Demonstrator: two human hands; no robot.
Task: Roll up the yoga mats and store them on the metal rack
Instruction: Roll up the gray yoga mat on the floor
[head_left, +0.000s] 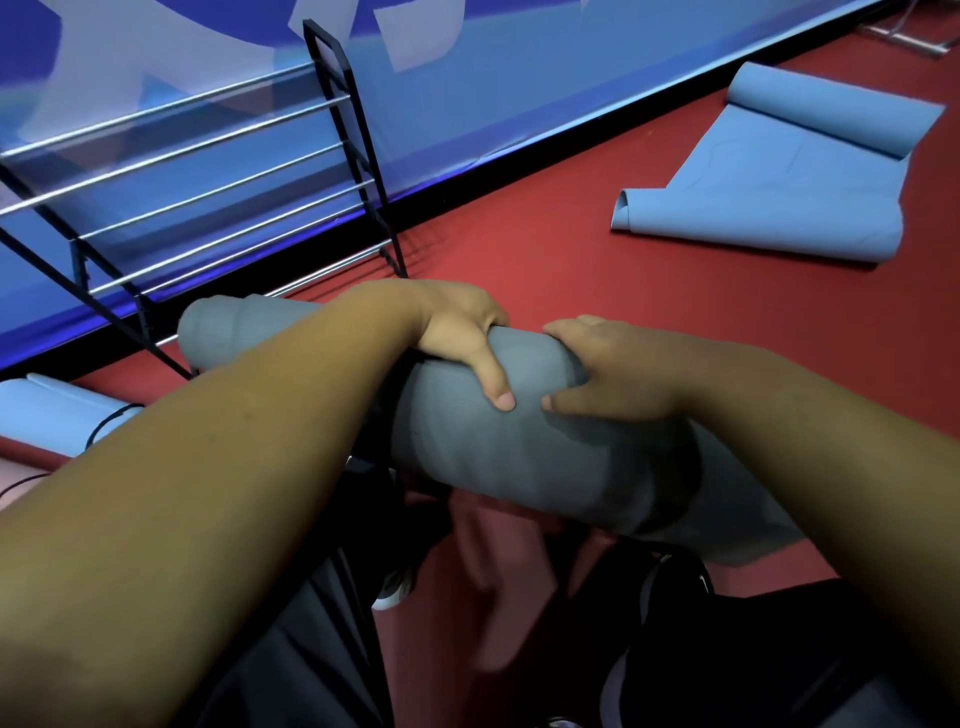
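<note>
Left hand (457, 332), right hand (608, 374) clasp mat (519, 457) near rack (369, 158)

— Where is room?
— Open red floor (519, 249) between the metal rack (208, 145), far left, and the half-unrolled blue mat (779, 182), far right
— Near left?
— A rolled blue mat (52, 410) blocks it

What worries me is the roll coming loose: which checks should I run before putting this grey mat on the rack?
1. Left hand grips the grey mat: ok.
2. Right hand holds it too: ok.
3. Roll tight: not ok, an edge trails loose at its right end.
4. Metal rack bars free of clutter: ok on the bars in view.
5. Strap around the roll: cannot tell.
6. Other mats rolled: not ok, the blue mat on the floor lies partly unrolled.
</note>
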